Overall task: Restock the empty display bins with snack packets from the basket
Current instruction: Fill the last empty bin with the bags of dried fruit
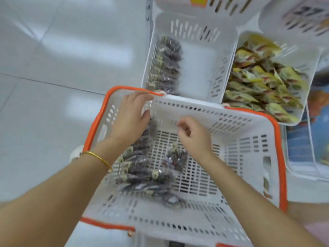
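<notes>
The white basket with an orange rim (277,139) sits in front of me. Dark snack packets (142,168) lie along its left side and across its slatted floor. My left hand (131,118) reaches into the far left corner with its fingers stretched out over the row of packets, close to the rim. My right hand (192,136) hovers over the middle of the basket, fingers curled and thumb against forefinger. It is blurred and nothing shows plainly in it. Beyond the basket, a white display bin (199,68) holds one row of the same dark packets (167,63) along its left wall.
A second white bin (308,72) to the right is full of yellow snack packets (261,77). More slotted white bins (222,6) sit above. Blue-printed items (302,147) lie at the right edge. Pale tiled floor (53,68) spreads to the left.
</notes>
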The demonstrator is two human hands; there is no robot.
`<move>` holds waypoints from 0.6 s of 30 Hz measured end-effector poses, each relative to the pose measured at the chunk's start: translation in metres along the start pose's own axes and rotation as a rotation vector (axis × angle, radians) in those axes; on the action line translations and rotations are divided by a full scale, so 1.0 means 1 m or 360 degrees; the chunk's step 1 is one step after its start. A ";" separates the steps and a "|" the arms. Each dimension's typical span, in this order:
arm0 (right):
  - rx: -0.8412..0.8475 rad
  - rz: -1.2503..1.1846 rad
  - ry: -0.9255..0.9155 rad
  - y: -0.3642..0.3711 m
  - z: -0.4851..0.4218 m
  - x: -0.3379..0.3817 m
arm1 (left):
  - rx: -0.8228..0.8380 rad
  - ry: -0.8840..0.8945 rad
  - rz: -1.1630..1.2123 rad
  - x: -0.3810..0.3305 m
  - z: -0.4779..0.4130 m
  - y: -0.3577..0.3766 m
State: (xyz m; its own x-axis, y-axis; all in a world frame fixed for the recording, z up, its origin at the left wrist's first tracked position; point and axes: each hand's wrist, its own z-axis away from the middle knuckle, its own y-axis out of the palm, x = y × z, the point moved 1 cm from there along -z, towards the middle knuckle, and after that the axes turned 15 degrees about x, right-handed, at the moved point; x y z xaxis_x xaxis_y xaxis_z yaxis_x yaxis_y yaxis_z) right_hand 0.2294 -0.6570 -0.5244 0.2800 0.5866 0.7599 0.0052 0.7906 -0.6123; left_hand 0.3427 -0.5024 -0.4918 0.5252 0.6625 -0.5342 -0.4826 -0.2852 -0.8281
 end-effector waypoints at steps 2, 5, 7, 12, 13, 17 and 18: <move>0.0529 0.0116 0.0509 0.033 0.007 -0.049 | 0.0051 -0.0051 -0.0036 -0.004 0.020 0.011; 0.0949 0.0362 0.0895 0.065 0.014 -0.106 | 0.0145 -0.0076 -0.0066 -0.010 0.039 0.020; 0.1072 0.0547 0.0900 0.078 0.015 -0.124 | 0.0192 -0.0071 -0.0088 -0.013 0.046 0.022; 0.1082 0.0195 0.1045 0.083 0.004 -0.108 | 0.0234 -0.0058 -0.0114 -0.017 0.048 0.023; 0.1102 -0.0132 0.1058 0.083 0.006 -0.101 | 0.0235 -0.0068 -0.0116 -0.018 0.047 0.024; 0.1468 -0.0444 0.0801 0.084 0.027 -0.076 | 0.0246 -0.0080 -0.0062 -0.023 0.047 0.023; 0.1541 -0.0235 0.0709 0.087 0.030 -0.078 | 0.0247 -0.0064 -0.0056 -0.025 0.047 0.022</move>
State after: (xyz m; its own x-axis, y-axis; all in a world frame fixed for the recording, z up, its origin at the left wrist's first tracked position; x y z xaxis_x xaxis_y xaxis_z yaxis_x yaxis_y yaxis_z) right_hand 0.1791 -0.6286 -0.6306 0.6644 0.5117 0.5447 -0.6400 0.7660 0.0611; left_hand 0.2858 -0.4930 -0.4886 0.5168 0.6980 -0.4956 -0.5685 -0.1529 -0.8083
